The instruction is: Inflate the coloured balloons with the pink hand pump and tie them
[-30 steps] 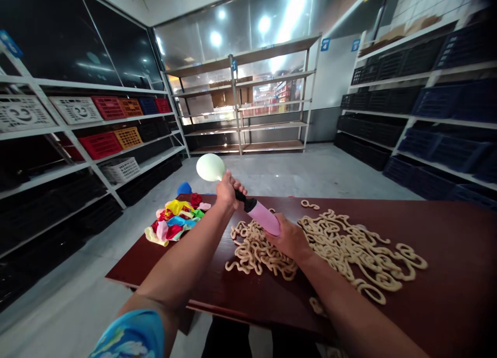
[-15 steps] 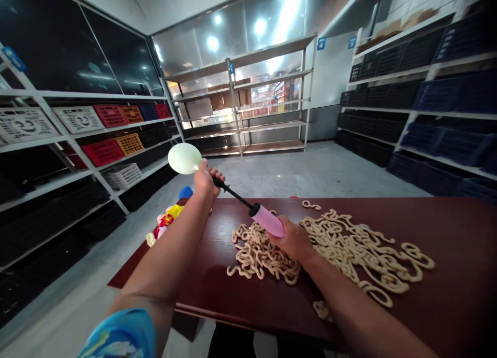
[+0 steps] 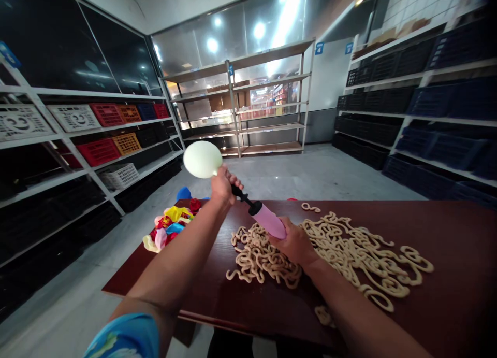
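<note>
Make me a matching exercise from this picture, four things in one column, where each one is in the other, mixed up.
Things:
1. pale balloon
2. pink pump
3. pile of coloured balloons
4. cream curly strips

Places:
A. gripped in the right hand
B. spread over the table
C. at the left hand
D. far left table corner

Pairs: 1-C, 2-A, 3-D, 4-B

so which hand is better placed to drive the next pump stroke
Probably the left hand: it grips the black nozzle end beside the balloon, free above the table. The right hand steadies the pink pump.
</note>
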Available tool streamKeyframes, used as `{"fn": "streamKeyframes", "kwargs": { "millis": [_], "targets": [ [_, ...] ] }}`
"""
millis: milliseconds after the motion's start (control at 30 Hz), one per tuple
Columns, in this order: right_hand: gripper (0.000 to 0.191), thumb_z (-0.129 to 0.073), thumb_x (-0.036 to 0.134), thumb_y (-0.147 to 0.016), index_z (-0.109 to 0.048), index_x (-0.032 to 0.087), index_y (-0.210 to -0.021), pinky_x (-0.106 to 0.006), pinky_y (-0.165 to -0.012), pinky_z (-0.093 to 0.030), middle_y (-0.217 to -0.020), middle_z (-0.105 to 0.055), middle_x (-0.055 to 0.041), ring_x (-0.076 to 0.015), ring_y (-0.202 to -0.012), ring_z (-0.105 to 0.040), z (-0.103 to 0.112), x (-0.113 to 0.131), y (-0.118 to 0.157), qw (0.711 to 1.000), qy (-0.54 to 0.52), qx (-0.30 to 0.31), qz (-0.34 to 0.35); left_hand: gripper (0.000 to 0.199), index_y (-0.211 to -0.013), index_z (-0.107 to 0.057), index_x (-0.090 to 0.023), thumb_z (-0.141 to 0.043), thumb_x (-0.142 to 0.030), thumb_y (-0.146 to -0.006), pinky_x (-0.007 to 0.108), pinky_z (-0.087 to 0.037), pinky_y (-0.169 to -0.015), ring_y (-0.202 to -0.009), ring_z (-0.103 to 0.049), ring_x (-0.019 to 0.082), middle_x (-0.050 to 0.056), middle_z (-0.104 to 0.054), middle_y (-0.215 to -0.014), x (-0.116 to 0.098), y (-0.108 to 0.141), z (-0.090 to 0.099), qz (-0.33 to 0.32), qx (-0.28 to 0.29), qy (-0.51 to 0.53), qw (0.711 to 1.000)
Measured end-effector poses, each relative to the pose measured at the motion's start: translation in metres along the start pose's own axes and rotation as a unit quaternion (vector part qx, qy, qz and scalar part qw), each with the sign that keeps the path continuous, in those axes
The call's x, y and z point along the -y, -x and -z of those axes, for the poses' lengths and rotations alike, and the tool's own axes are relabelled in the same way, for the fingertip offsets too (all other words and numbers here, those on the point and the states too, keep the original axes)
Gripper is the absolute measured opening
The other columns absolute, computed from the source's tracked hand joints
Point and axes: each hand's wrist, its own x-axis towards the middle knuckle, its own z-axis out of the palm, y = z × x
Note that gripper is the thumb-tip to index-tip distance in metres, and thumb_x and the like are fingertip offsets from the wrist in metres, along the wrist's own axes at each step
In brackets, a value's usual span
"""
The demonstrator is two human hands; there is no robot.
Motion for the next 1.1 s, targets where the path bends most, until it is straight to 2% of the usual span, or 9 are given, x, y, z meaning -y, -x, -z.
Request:
{"fn": "streamKeyframes", "kwargs": {
  "millis": [167,267,367,600,700,800,1000,1100],
  "targets": [
    [0.047,-0.059,0.042,-0.068,-0.05,0.022,-0.11,-0.029,-0.063,-0.042,-0.084,-0.066,-0.0042,-0.0202,-0.072,-0.062,-0.004,-0.002,-0.002,1.0,-0.011,0.009,-0.009,0.04,-0.057,-0.018,-0.021,-0.05,-0.033,-0.078,0.022,-0.028,-0.035,-0.033,-0.03,0.008,-0.007,-0.022,-0.041,-0.055,-0.02,0.001,-0.044,-0.013,-0.007,0.999],
    [0.043,-0.058,0.043,-0.069,-0.05,0.022,-0.106,-0.029,-0.063,-0.042,-0.082,-0.065,-0.004,-0.0199,-0.072,-0.062,-0.007,-0.004,-0.001,1.0,-0.007,0.017,-0.017,0.04,-0.057,-0.018,-0.021,-0.05,-0.035,-0.079,0.022,-0.028,-0.035,-0.033,-0.031,0.008,-0.007,-0.023,-0.041,-0.062,-0.025,0.002,-0.059,-0.007,-0.02,0.998],
    [0.036,-0.058,0.042,-0.069,-0.051,0.021,-0.098,-0.028,-0.062,-0.04,-0.08,-0.064,-0.0035,-0.0197,-0.071,-0.062,-0.008,-0.005,0.0,0.999,-0.006,0.037,-0.021,0.042,-0.057,-0.018,-0.021,-0.05,-0.039,-0.078,0.022,-0.028,-0.035,-0.033,-0.03,0.008,-0.007,-0.023,-0.041,-0.043,-0.021,0.005,-0.052,-0.004,-0.022,0.998],
    [0.034,-0.056,0.042,-0.071,-0.05,0.02,-0.096,-0.027,-0.059,-0.038,-0.076,-0.064,-0.0033,-0.0187,-0.067,-0.061,-0.008,-0.007,0.002,0.999,-0.005,0.037,-0.011,0.043,-0.056,-0.019,-0.021,-0.049,-0.043,-0.078,0.023,-0.028,-0.034,-0.032,-0.031,0.009,-0.007,-0.023,-0.041,0.034,0.009,0.009,0.008,0.015,-0.018,1.0],
    [0.034,-0.056,0.042,-0.071,-0.051,0.02,-0.097,-0.027,-0.06,-0.039,-0.077,-0.064,-0.0037,-0.0191,-0.069,-0.061,-0.008,-0.007,0.002,0.999,-0.001,0.036,-0.004,0.044,-0.056,-0.02,-0.021,-0.051,-0.043,-0.077,0.024,-0.029,-0.035,-0.033,-0.032,0.009,-0.007,-0.024,-0.041,0.046,0.015,0.012,0.013,0.009,-0.009,1.0],
    [0.038,-0.057,0.042,-0.07,-0.05,0.021,-0.101,-0.027,-0.063,-0.04,-0.082,-0.064,-0.004,-0.0195,-0.072,-0.061,-0.007,-0.006,0.001,0.999,-0.009,0.04,0.002,0.045,-0.055,-0.018,-0.022,-0.051,-0.042,-0.077,0.025,-0.03,-0.035,-0.033,-0.033,0.01,-0.006,-0.023,-0.041,0.033,0.01,0.017,0.013,0.005,-0.014,1.0],
    [0.045,-0.059,0.041,-0.069,-0.049,0.024,-0.11,-0.028,-0.066,-0.041,-0.091,-0.065,-0.0037,-0.0195,-0.077,-0.061,-0.006,-0.005,-0.001,0.999,-0.012,0.04,0.0,0.043,-0.056,-0.019,-0.021,-0.052,-0.038,-0.078,0.024,-0.032,-0.037,-0.034,-0.032,0.009,-0.007,-0.023,-0.042,-0.034,-0.015,0.028,-0.037,-0.019,0.005,0.999],
    [0.047,-0.06,0.04,-0.069,-0.049,0.024,-0.111,-0.028,-0.065,-0.041,-0.091,-0.065,-0.0033,-0.0195,-0.076,-0.061,-0.01,-0.007,0.0,0.999,-0.004,0.034,-0.002,0.045,-0.056,-0.02,-0.021,-0.052,-0.043,-0.078,0.024,-0.03,-0.036,-0.034,-0.031,0.008,-0.007,-0.024,-0.042,-0.053,-0.023,0.034,-0.041,-0.031,0.007,0.999]
  ]
}}
